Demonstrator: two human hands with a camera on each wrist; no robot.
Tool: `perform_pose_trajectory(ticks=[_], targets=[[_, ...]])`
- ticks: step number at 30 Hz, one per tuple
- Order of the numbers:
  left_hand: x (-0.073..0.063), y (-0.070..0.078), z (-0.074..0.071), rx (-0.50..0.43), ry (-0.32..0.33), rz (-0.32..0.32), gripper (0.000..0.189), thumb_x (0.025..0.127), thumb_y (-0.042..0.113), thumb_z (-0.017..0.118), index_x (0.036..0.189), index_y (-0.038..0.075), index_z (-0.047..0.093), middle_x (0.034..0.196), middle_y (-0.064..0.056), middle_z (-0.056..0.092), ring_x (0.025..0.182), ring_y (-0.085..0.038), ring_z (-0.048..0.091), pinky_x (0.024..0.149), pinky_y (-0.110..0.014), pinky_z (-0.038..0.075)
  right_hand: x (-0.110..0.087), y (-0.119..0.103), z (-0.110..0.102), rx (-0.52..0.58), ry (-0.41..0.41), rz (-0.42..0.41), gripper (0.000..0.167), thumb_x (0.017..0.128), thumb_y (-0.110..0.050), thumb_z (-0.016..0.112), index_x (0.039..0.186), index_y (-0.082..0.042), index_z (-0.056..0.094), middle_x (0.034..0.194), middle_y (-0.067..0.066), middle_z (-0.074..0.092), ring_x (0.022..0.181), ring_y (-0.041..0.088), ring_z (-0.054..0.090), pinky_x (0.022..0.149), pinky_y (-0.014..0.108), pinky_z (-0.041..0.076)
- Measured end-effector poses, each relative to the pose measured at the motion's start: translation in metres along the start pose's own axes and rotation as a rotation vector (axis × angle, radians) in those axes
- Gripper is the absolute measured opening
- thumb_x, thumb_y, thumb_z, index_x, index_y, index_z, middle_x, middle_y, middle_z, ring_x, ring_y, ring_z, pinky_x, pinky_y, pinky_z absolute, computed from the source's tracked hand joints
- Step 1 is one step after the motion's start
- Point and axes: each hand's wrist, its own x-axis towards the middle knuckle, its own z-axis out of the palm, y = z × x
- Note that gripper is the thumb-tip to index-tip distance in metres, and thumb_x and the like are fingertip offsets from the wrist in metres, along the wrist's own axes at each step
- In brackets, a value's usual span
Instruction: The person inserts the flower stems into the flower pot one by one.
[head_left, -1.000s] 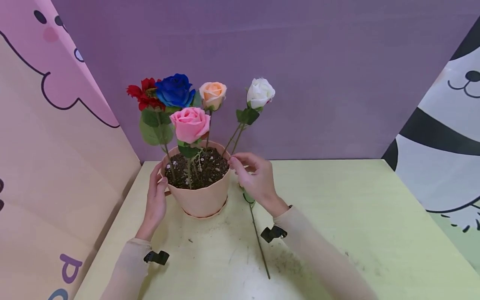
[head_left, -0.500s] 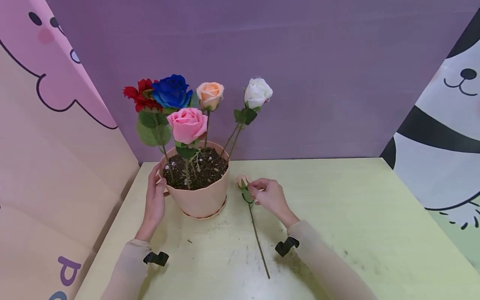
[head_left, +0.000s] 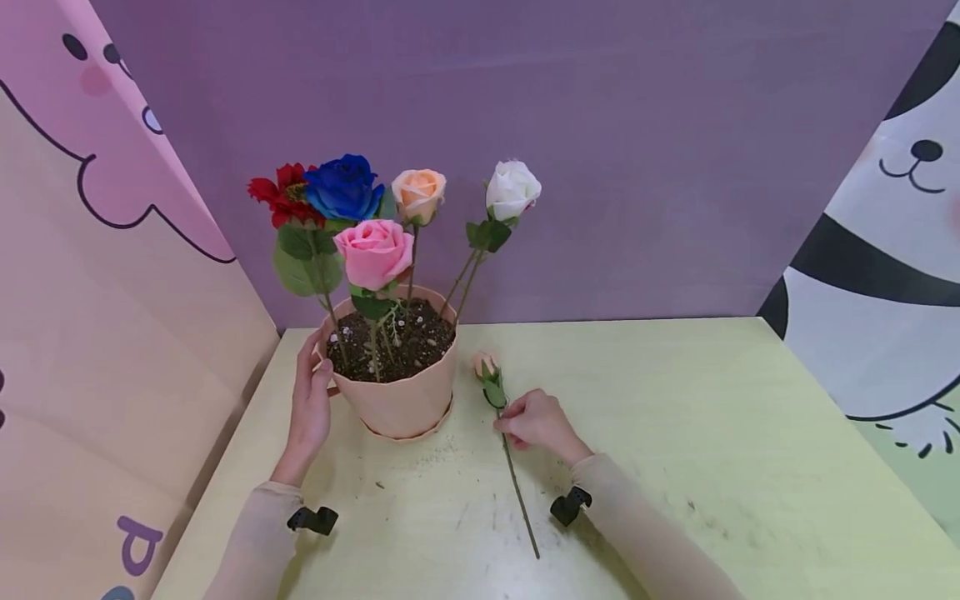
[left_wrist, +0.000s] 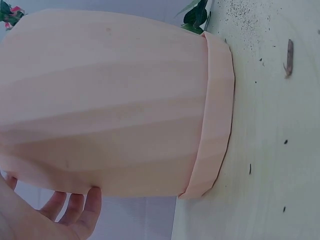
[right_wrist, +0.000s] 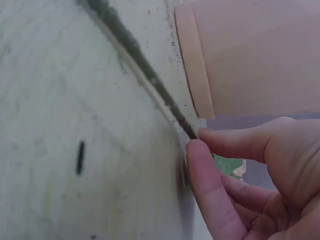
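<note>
My left hand (head_left: 309,408) rests against the left side of the peach flowerpot (head_left: 401,404), its fingers touching the wall near the rim; the left wrist view shows several fingertips (left_wrist: 93,197) at the pot's edge. To the pot's right, a pale peach rose (head_left: 486,367) with a long thin stem (head_left: 517,487) lies on the table. My right hand (head_left: 542,425) pinches this stem just below the leaves, between thumb and index finger, as the right wrist view shows up close. Standing in the pot's dark soil (head_left: 420,342) are a pink rose (head_left: 375,252), a blue rose (head_left: 345,187) and other flowers.
A white rose (head_left: 513,190) leans out over the pot's right rim, beside an orange rose (head_left: 418,196). A red flower (head_left: 283,196) stands at the left. Soil crumbs dot the pale table (head_left: 660,400). A purple wall (head_left: 637,167) rises behind it.
My right hand has left the white rose's stem at the pot rim, come down toward me and taken hold of the lying rose's stem. The left hand has stayed at the pot.
</note>
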Motion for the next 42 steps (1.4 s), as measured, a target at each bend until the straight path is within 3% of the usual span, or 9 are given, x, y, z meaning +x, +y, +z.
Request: perform_pose_trajectory(ticks=[6,11,16,20,25,30,36,42], targets=[[-0.003,-0.003,0.002,0.002,-0.006,-0.018,0.058,0.116,0.031,0.029,0.172,0.023,0.018,0.171,-0.02,0.026,0.148,-0.038,0.04,0.105,-0.048,0.045,-0.003,0.003,0.006,-0.037,-0.007,0.01,0.016,0.091,-0.019,0.083,0.079,-0.009,0.079,0.063,0.002,0.072,0.055,0.013,0.069,0.062,0.03,0.061],[-0.003,-0.004,0.002,-0.001,-0.011,-0.011,0.058,0.116,0.033,0.03,0.172,0.025,0.017,0.172,-0.018,0.025,0.15,-0.036,0.037,0.107,-0.05,0.044,-0.003,0.003,0.006,0.019,-0.015,0.018,0.012,0.092,-0.014,0.078,0.083,-0.006,0.079,0.065,0.004,0.073,0.056,0.013,0.069,0.06,0.03,0.062],[-0.005,-0.005,0.003,-0.004,-0.007,-0.007,0.057,0.117,0.032,0.03,0.172,0.023,0.018,0.169,-0.021,0.03,0.144,-0.037,0.044,0.104,-0.048,0.045,-0.005,0.004,0.001,0.016,-0.022,0.022,0.014,0.094,-0.014,0.072,0.087,-0.005,0.079,0.07,0.005,0.075,0.06,0.015,0.071,0.061,0.032,0.062],[-0.006,-0.003,0.003,0.002,-0.004,-0.006,0.058,0.116,0.031,0.031,0.172,0.02,0.018,0.168,-0.023,0.029,0.144,-0.038,0.043,0.104,-0.05,0.046,-0.007,0.003,-0.008,0.061,-0.037,0.012,0.016,0.097,-0.016,0.07,0.097,-0.003,0.08,0.076,0.006,0.078,0.065,0.017,0.074,0.063,0.035,0.063],[-0.003,-0.002,0.002,0.004,-0.006,-0.009,0.058,0.116,0.034,0.03,0.172,0.023,0.017,0.168,-0.021,0.03,0.146,-0.038,0.043,0.105,-0.049,0.046,-0.009,-0.004,-0.022,0.234,-0.047,0.012,0.023,0.099,-0.016,0.071,0.113,0.001,0.077,0.089,0.011,0.081,0.075,0.018,0.076,0.069,0.037,0.065],[0.001,0.0,0.0,0.003,-0.001,0.006,0.057,0.116,0.035,0.03,0.172,0.026,0.018,0.168,-0.019,0.032,0.143,-0.036,0.045,0.104,-0.044,0.045,-0.011,-0.01,-0.037,0.453,-0.041,-0.021,0.038,0.099,-0.015,0.074,0.13,0.006,0.068,0.113,0.018,0.08,0.089,0.02,0.078,0.074,0.034,0.064],[0.002,0.001,-0.001,-0.007,-0.003,0.009,0.057,0.116,0.033,0.03,0.172,0.027,0.018,0.17,-0.019,0.03,0.143,-0.038,0.046,0.108,-0.056,0.043,-0.007,-0.011,-0.046,0.727,-0.004,-0.048,0.045,0.099,-0.009,0.074,0.139,0.008,0.06,0.101,-0.003,0.08,0.088,0.007,0.076,0.074,0.025,0.063],[0.0,-0.001,0.0,-0.001,-0.003,0.006,0.058,0.116,0.035,0.03,0.172,0.024,0.018,0.169,-0.02,0.031,0.145,-0.038,0.044,0.103,-0.045,0.045,-0.012,-0.015,-0.05,0.886,0.064,-0.081,0.038,0.1,-0.005,0.073,0.135,0.005,0.062,0.1,-0.005,0.079,0.092,0.007,0.077,0.08,0.026,0.064]])
